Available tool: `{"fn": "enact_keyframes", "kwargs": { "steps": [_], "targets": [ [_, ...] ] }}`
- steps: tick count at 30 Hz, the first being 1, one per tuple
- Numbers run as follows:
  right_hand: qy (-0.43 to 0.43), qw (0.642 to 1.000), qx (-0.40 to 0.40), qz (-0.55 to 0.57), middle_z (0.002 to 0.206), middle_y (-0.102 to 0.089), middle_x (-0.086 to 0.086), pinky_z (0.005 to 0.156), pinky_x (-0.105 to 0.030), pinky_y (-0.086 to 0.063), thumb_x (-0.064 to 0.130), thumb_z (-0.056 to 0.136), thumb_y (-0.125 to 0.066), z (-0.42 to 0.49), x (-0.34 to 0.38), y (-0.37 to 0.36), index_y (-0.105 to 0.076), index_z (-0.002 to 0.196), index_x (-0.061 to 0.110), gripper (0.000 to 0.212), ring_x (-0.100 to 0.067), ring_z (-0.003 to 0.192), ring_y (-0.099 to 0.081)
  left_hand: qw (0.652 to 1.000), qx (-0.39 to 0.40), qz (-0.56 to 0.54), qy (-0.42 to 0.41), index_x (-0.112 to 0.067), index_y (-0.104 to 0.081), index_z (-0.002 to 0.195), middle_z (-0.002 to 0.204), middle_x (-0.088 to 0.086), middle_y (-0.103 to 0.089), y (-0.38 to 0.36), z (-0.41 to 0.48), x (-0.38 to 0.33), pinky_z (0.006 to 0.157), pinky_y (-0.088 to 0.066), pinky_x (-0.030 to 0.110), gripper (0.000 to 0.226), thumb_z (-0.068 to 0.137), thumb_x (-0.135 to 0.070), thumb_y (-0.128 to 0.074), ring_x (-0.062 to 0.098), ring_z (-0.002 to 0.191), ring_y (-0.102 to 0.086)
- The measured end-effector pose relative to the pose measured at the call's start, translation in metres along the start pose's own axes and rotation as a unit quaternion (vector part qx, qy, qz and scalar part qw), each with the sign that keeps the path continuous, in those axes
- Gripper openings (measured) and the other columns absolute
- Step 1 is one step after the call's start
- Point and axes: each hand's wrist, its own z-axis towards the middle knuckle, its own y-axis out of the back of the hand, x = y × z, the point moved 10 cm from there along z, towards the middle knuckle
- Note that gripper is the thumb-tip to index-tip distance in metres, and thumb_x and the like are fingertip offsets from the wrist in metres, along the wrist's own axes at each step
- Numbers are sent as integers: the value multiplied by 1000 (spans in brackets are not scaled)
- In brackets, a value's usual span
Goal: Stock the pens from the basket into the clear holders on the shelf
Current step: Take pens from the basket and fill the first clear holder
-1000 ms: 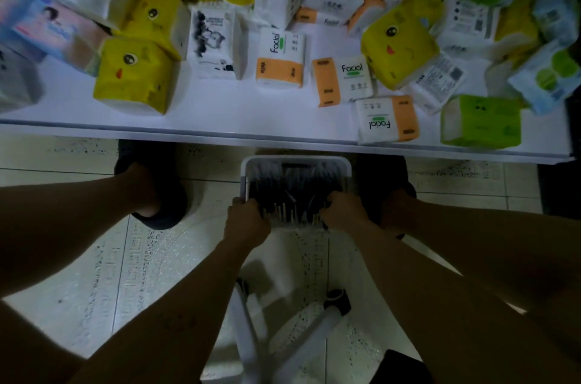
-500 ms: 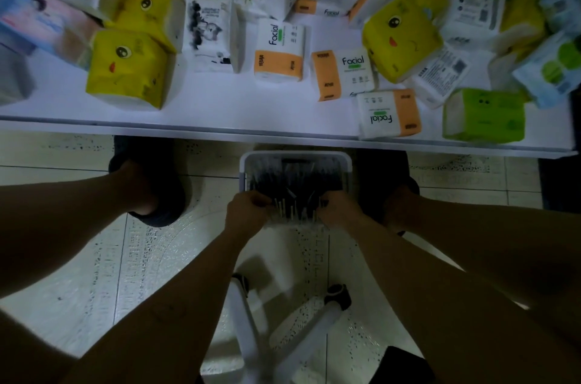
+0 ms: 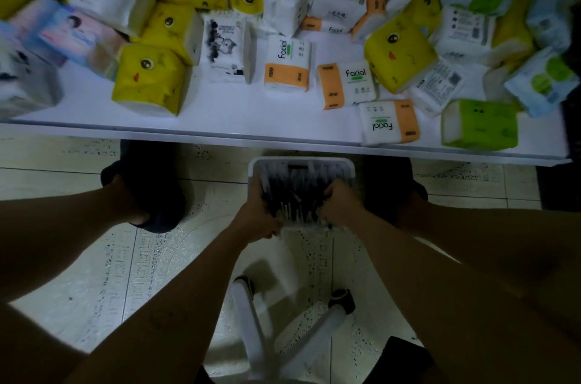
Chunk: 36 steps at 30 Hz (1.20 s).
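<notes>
Lying lengthwise in the white basket (image 3: 301, 161), the dark pens (image 3: 297, 195) run with their long axis away from the person toward the shelf (image 3: 220, 122), pale tips at the near end. The basket sits on the tiled floor (image 3: 157, 273) just below the shelf edge. The left hand (image 3: 256, 217) and right hand (image 3: 341, 206) both reach in, fingers curled round bunches of pens. Orange-and-white tissue packs (image 3: 287, 64) on the shelf read "Facial"; other printing is too blurred.
</notes>
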Motion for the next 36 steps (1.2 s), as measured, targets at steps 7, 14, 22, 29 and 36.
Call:
{"fn": "enact_keyframes", "kwargs": {
  "steps": [7,14,22,29,36],
  "targets": [
    [50,997,52,3,102,-62,-19,74,-41,-57,7,82,-68,-22,13,-21,-55,108,6,28,-29,87,-62,999,6,-26,-19,-37,13,149,125,24,-53,6,-22,-14,55,-58,30,126,71,10,-75,27,80,-68],
    [136,990,-49,-3,71,-50,-14,53,-24,-33,24,96,-58,-61,56,8,-49,75,8,28,-20,63,-48,994,-73,-54,-68,-26,-22,133,110,13,-56,25,-45,-44,59,-60,43,80,79,9,-69,27,85,-66],
    [192,975,-94,63,76,-56,1,68,-32,-53,1,87,-64,-111,97,40,-51,114,11,32,-23,78,-59,972,-151,-105,-148,-7,-44,108,84,12,-52,42,-76,-92,53,-54,33,19,96,7,-42,29,72,-55],
    [283,943,-129,115,79,-53,-1,67,-37,-50,-6,82,-67,-167,134,75,2,154,32,106,-20,74,-57,953,-176,-112,-219,-13,-59,114,78,10,-58,65,-118,-145,60,-57,36,28,91,1,-61,16,67,-65],
    [347,889,-183,234,80,-65,-14,63,-57,-56,12,91,-66,-222,165,114,-41,126,41,52,-39,69,-67,929,-210,-86,-291,-24,-66,103,90,9,-65,103,-171,-209,63,-58,42,17,89,-15,-69,24,74,-71]
  ]
}}
